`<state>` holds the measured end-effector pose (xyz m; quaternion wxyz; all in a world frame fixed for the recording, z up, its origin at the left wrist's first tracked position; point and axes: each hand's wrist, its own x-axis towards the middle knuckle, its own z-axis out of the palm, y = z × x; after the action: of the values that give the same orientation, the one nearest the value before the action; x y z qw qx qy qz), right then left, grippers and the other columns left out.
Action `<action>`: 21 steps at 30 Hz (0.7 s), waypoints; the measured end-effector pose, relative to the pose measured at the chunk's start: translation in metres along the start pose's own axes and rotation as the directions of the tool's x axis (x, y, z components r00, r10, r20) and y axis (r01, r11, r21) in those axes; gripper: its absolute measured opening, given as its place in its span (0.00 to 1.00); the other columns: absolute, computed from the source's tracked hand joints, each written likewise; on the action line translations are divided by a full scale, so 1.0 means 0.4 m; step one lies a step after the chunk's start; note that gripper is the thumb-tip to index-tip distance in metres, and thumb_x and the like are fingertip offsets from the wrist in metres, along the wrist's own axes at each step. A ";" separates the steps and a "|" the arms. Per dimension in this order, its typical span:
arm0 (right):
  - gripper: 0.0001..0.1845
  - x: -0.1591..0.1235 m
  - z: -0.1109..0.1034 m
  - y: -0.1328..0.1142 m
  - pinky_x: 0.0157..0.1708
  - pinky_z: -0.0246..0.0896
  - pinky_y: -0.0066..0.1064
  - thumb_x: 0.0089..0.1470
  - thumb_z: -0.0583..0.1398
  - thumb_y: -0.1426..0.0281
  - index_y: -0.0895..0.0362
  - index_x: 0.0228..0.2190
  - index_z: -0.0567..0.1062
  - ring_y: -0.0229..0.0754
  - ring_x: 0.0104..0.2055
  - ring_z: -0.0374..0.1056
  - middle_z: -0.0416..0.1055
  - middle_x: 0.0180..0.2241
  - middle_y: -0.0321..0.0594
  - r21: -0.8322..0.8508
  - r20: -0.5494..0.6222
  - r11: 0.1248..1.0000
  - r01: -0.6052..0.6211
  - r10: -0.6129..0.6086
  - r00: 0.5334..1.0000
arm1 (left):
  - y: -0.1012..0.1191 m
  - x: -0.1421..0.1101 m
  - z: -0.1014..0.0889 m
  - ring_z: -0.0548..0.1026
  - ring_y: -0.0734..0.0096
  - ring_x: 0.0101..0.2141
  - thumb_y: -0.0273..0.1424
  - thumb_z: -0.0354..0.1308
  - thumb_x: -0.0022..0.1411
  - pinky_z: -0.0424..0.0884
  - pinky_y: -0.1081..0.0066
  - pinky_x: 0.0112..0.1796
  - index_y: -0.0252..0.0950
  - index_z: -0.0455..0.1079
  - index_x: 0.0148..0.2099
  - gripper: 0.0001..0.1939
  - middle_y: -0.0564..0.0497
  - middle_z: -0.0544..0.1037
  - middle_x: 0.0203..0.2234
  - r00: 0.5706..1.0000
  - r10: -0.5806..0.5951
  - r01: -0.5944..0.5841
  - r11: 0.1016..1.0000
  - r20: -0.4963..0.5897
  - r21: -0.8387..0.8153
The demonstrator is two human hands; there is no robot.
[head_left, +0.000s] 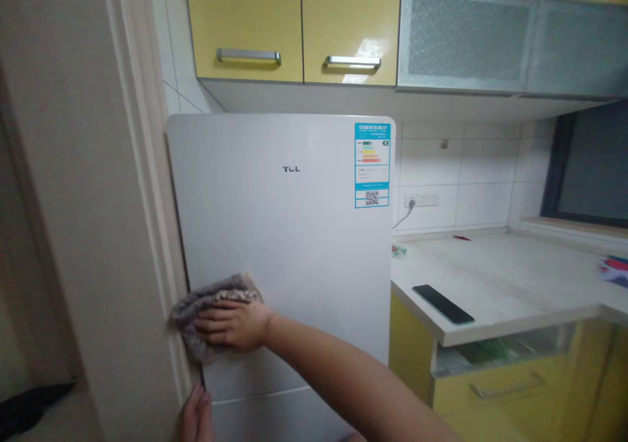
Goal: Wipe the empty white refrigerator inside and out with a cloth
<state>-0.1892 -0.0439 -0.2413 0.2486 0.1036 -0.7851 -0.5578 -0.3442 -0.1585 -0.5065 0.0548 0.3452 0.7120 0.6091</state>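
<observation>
My right hand (235,325) presses a fuzzy grey-brown cleaning cloth (223,288) flat against the left side of a white refrigerator door (289,246). Its fingers point left over the cloth, and part of the cloth laps over the door's left edge. Below, at the bottom of the view, only some fingers of my left hand (197,416) show. They are stretched upward by the refrigerator's lower left edge, close to the door frame, and nothing is seen in them. A blue-and-white energy label (371,166) sticks to the door's upper right corner.
A door frame (142,233) stands tight along the left. Yellow cupboards (245,23) hang above the refrigerator. To the right, a white countertop (510,278) bears a dark phone (443,305) near its edge. A plug sits in a wall socket (422,200).
</observation>
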 end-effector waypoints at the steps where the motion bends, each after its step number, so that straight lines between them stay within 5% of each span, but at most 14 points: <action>1: 0.33 -0.016 0.003 -0.031 0.69 0.61 0.31 0.66 0.46 0.65 0.28 0.57 0.81 0.31 0.70 0.68 0.72 0.66 0.16 0.011 -0.026 0.996 0.087 -0.087 0.996 | 0.040 -0.020 0.002 0.77 0.33 0.62 0.59 0.48 0.65 0.77 0.44 0.60 0.29 0.65 0.72 0.46 0.28 0.77 0.63 0.998 0.064 -0.064 0.996 0.007 -0.056; 3: 0.30 -0.040 -0.008 -0.051 0.66 0.66 0.30 0.65 0.46 0.59 0.29 0.53 0.84 0.33 0.67 0.72 0.77 0.62 0.20 0.086 -0.037 0.974 0.209 -0.207 0.978 | 0.131 -0.057 0.016 0.71 0.39 0.68 0.55 0.52 0.70 0.72 0.48 0.65 0.36 0.55 0.79 0.45 0.31 0.66 0.72 0.968 0.244 -0.236 0.964 0.055 -0.120; 6: 0.27 -0.069 -0.051 0.025 0.64 0.68 0.29 0.67 0.50 0.54 0.38 0.51 0.86 0.37 0.64 0.75 0.81 0.59 0.29 0.184 -0.023 0.948 0.259 -0.259 0.965 | 0.255 -0.075 0.057 0.57 0.39 0.76 0.51 0.54 0.74 0.63 0.43 0.70 0.39 0.42 0.83 0.46 0.31 0.55 0.77 0.890 0.440 -0.445 0.896 0.124 0.014; 10: 0.24 -0.145 -0.147 0.303 0.67 0.65 0.37 0.72 0.52 0.62 0.53 0.56 0.83 0.43 0.64 0.74 0.76 0.65 0.44 0.154 -0.016 0.967 0.205 -0.205 0.979 | 0.341 -0.013 0.112 0.39 0.29 0.79 0.54 0.52 0.75 0.53 0.32 0.71 0.32 0.34 0.83 0.51 0.24 0.40 0.80 0.795 0.600 -0.603 0.768 0.087 0.215; 13: 0.26 -0.242 -0.272 0.585 0.70 0.61 0.47 0.74 0.51 0.59 0.56 0.62 0.77 0.49 0.70 0.67 0.68 0.71 0.49 0.025 0.156 0.979 -0.200 0.194 0.969 | 0.366 0.059 0.125 0.32 0.24 0.78 0.60 0.46 0.75 0.43 0.27 0.71 0.21 0.38 0.82 0.54 0.15 0.38 0.78 0.697 0.717 -0.664 0.657 -0.024 0.357; 16: 0.33 -0.352 -0.412 0.831 0.71 0.55 0.63 0.73 0.53 0.56 0.55 0.72 0.65 0.59 0.74 0.58 0.62 0.74 0.52 -0.140 0.073 0.695 -0.705 0.718 0.693 | 0.400 0.124 0.102 0.36 0.26 0.78 0.61 0.42 0.75 0.39 0.28 0.72 0.19 0.46 0.80 0.53 0.14 0.45 0.77 0.602 0.798 -0.711 0.556 -0.036 0.430; 19: 0.37 -0.456 -0.481 0.964 0.67 0.58 0.68 0.70 0.54 0.47 0.53 0.70 0.66 0.67 0.71 0.60 0.64 0.71 0.56 -0.174 0.011 0.384 -0.907 0.922 0.388 | 0.486 0.192 0.058 0.39 0.29 0.79 0.54 0.44 0.78 0.40 0.30 0.72 0.21 0.51 0.79 0.46 0.19 0.48 0.78 0.569 0.820 -0.728 0.539 -0.065 0.423; 21: 0.38 -0.507 -0.471 0.987 0.62 0.66 0.64 0.71 0.51 0.42 0.52 0.67 0.68 0.65 0.63 0.67 0.68 0.65 0.57 -0.115 0.046 0.260 -0.959 0.966 0.256 | 0.587 0.249 0.028 0.42 0.26 0.78 0.48 0.49 0.78 0.42 0.28 0.71 0.22 0.51 0.79 0.42 0.22 0.48 0.79 0.549 0.828 -0.732 0.542 -0.114 0.413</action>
<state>0.1248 0.0308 0.1169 0.4973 -0.4324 -0.6802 -0.3211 -0.3142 -0.0890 -0.2628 -0.3891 0.5375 0.5663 0.4889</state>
